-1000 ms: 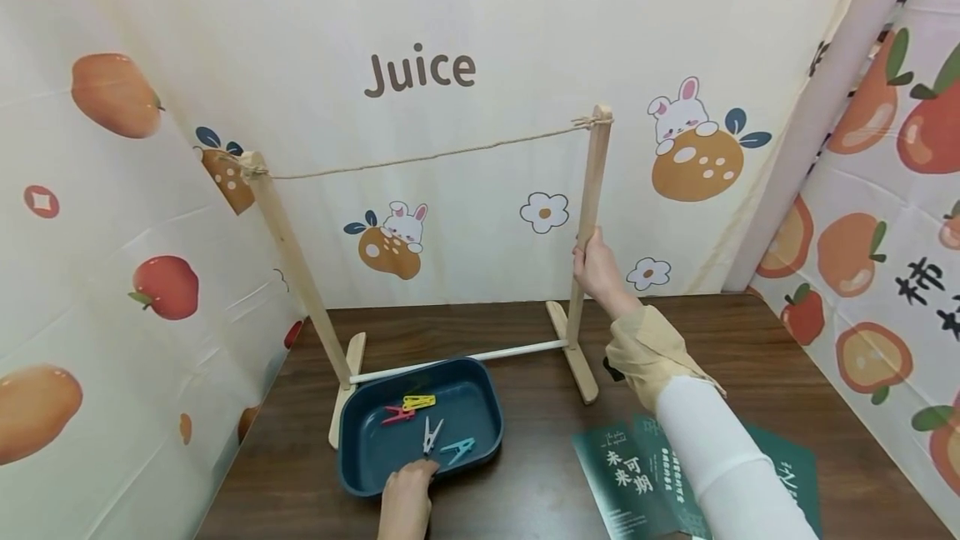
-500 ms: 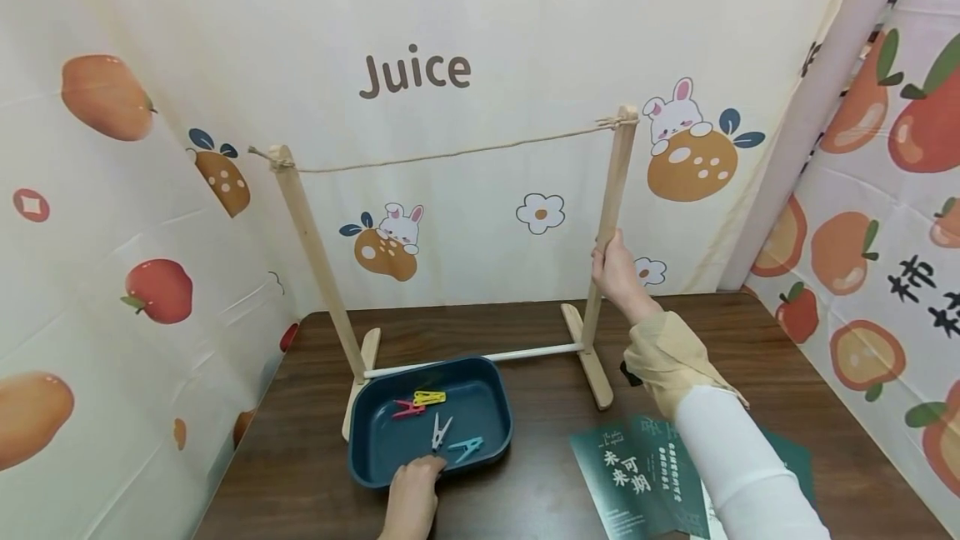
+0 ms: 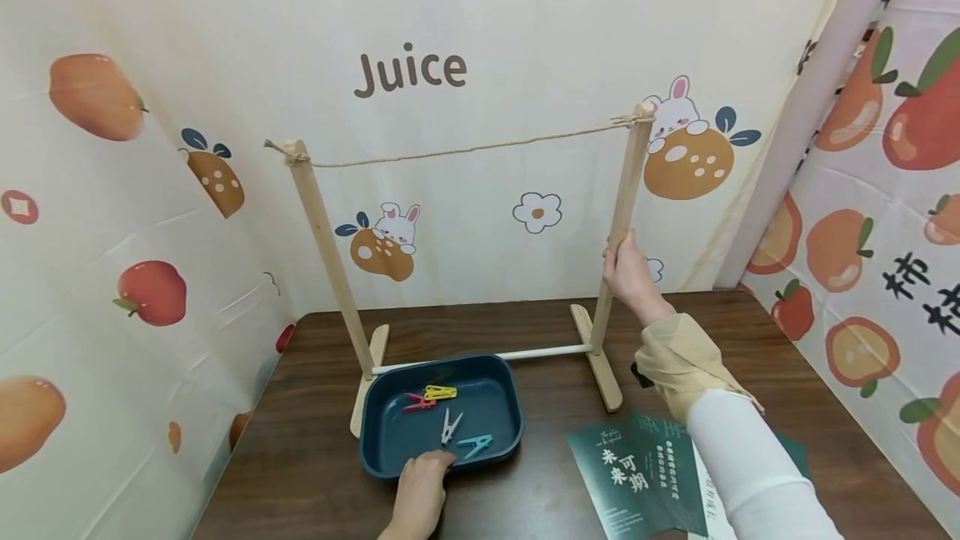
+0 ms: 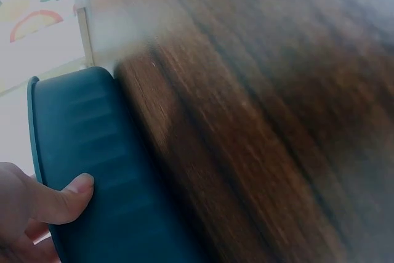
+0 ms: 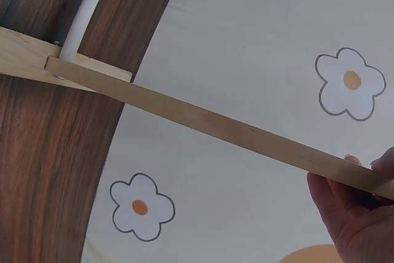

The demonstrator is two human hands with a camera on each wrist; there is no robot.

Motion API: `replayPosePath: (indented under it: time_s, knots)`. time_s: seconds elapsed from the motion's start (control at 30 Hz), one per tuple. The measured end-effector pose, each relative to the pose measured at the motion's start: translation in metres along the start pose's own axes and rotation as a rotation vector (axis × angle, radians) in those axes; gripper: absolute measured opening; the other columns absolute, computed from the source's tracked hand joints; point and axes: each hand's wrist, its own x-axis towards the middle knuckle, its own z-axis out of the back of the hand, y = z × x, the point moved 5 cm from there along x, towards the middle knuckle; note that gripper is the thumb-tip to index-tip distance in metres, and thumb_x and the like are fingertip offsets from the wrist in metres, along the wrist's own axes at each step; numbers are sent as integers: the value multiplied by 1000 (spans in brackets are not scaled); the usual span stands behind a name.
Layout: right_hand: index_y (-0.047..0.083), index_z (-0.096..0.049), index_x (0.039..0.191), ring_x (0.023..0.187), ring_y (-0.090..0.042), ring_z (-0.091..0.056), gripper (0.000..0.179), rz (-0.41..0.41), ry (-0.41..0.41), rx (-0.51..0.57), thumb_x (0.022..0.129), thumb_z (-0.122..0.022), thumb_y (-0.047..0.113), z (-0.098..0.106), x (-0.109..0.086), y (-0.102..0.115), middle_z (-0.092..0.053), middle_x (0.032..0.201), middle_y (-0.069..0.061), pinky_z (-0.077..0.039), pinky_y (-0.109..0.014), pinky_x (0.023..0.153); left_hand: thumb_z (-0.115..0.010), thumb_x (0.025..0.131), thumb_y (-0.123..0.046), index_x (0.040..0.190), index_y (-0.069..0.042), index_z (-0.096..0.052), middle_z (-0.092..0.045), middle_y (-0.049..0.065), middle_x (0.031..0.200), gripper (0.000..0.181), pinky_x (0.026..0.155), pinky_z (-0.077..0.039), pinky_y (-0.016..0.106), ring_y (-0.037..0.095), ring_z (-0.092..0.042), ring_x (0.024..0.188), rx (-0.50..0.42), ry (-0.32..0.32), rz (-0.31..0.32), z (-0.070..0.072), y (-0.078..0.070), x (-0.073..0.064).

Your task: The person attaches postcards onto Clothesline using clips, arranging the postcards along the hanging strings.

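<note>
A wooden drying rack (image 3: 620, 190) stands on the table, with a twine line (image 3: 465, 150) strung between its two posts and a white rod (image 3: 543, 352) joining them low down. My right hand (image 3: 633, 273) grips the right post, fingers wrapped about it in the right wrist view. At the near rim of a dark blue tray (image 3: 498, 407), my left hand (image 3: 420, 486) pinches the wall, thumb outside in the left wrist view. Inside the tray lie a yellow clothespin (image 3: 440, 392), a red clothespin (image 3: 419, 402), a grey clothespin (image 3: 451, 426) and a light blue clothespin (image 3: 476, 444).
Green printed leaflets (image 3: 622, 473) lie at the front right of the brown table (image 3: 300, 440), partly under the right arm. A small black object (image 3: 642, 375) shows beside the right sleeve. Fruit-printed curtains (image 3: 480, 257) enclose the table's back and sides.
The rack has shifted to the right with my right hand on its post. The tray and my left hand have also moved right, and slightly away. The clothespins stay inside the tray.
</note>
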Motion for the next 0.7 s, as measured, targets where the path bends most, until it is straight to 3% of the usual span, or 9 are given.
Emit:
replayPosePath:
  time_s: [0.2,0.7]
  knots:
    - [-11,-29,113,79,-44,-55,26,-23,11,5,90,-35,0,6,-3,-5,-51,91,-32,-48,-48,62,-63,68,13,74,-10,-67,-62,-2,70,23,54,-43,36,16,-58,66,12,-19,-31,1,-7,4]
    - [-13,-30,110,75,-44,-54,26,-2,-59,-14,87,-39,-3,28,-11,-19,-51,85,-32,-47,-49,61,-63,66,14,74,-10,-68,-63,-1,72,26,52,-43,34,15,-58,65,21,-35,-100,-7,-17,13]
